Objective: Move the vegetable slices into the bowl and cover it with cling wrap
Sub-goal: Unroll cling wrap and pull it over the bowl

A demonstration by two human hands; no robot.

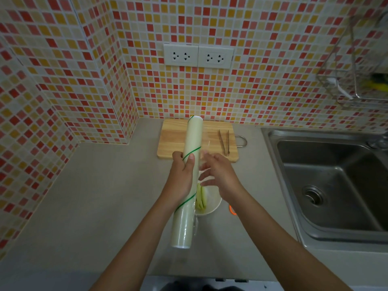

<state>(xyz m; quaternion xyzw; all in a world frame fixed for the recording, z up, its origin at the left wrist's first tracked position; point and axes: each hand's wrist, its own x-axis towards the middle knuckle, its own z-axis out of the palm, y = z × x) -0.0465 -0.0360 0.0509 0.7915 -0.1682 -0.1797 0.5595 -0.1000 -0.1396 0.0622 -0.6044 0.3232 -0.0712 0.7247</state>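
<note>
Left hand (182, 177) grips cling wrap roll (189, 177) pointing away toward wall; right hand (218, 175) spread beside it.

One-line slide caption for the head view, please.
Left hand grips pale cling-wrap roll over white bowl of green vegetable slices; right hand reaches toward film.

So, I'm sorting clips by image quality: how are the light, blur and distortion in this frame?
Head view: dim, even light with soft shadows; wide-angle bending curves the tile wall and sink edges; the right hand fingers are slightly motion-blurred; the rack at the far right is soft; faint glare shows on the cling wrap roll held by the left hand.
</note>
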